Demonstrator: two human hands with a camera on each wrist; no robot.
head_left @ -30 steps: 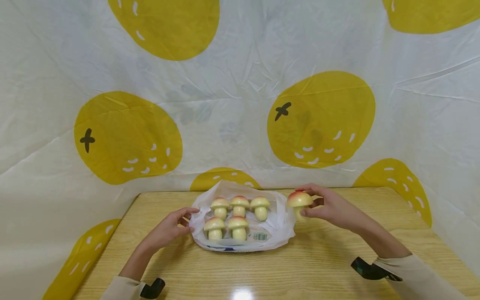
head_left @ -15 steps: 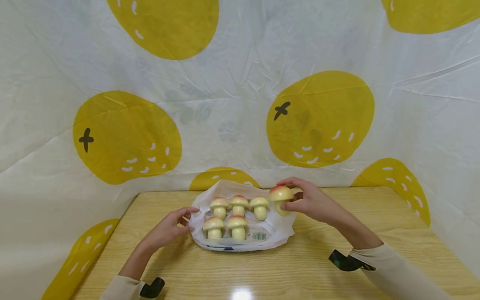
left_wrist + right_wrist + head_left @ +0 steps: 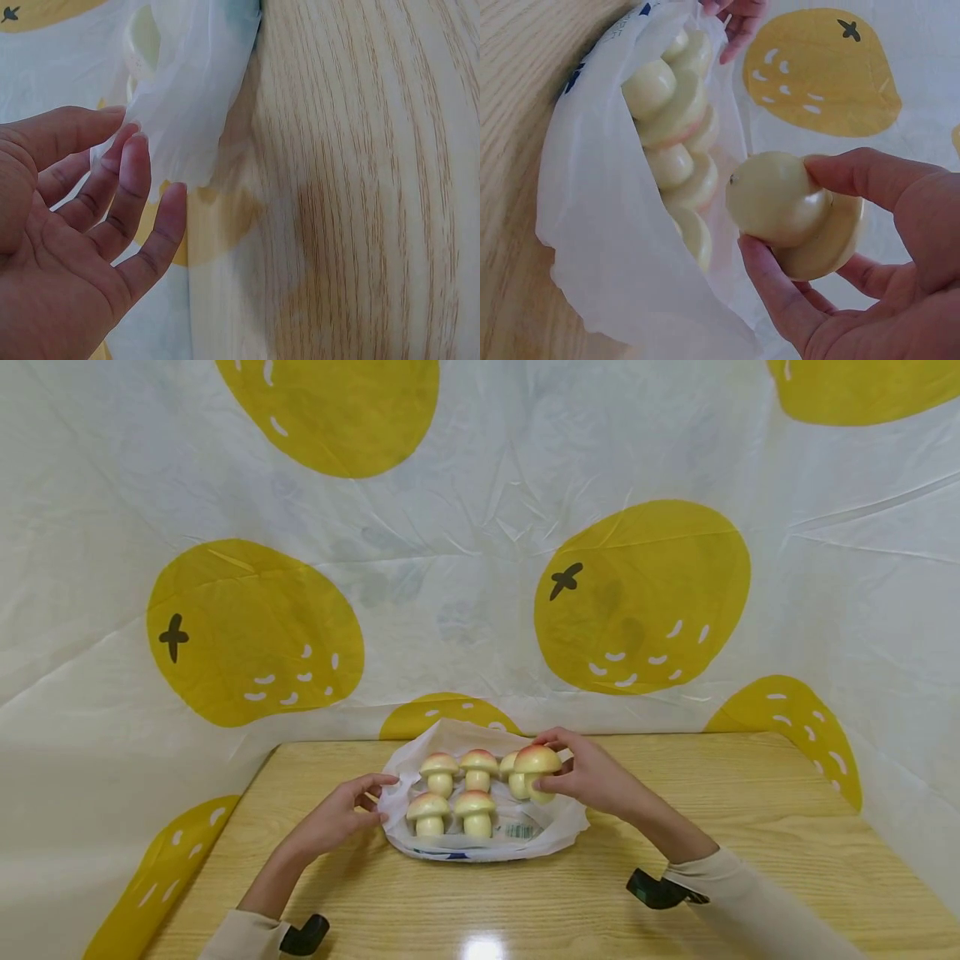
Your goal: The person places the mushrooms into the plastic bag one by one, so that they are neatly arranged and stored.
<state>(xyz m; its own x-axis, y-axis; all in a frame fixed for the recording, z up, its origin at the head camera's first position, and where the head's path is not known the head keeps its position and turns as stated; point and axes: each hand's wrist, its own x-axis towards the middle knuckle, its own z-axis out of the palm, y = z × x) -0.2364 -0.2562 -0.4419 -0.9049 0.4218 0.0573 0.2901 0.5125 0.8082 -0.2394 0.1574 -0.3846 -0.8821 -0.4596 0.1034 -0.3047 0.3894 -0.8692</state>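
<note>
My right hand [image 3: 600, 778] holds a toy mushroom [image 3: 537, 760] with a red-tinged cream cap over the right part of an open white plastic bag [image 3: 557, 833]. In the right wrist view, thumb and fingers grip this mushroom around its stem and cap, the rounded stem end [image 3: 769, 193] facing the camera. Several similar mushrooms [image 3: 475, 810] lie in two rows inside the bag; the held one partly covers the one at the back right. At the bag's left edge, my left hand [image 3: 337, 817] pinches the plastic between thumb and fingertips, as the left wrist view shows.
The bag lies on a light wooden table [image 3: 420, 910]. Behind and beside the table hangs a white cloth [image 3: 450, 635] printed with large yellow fruit. A barcode [image 3: 518, 831] shows at the bag's front right.
My right hand has carried the mushroom leftward, from beside the bag's right edge to over its back-right part. The left hand has stayed at the bag's left edge.
</note>
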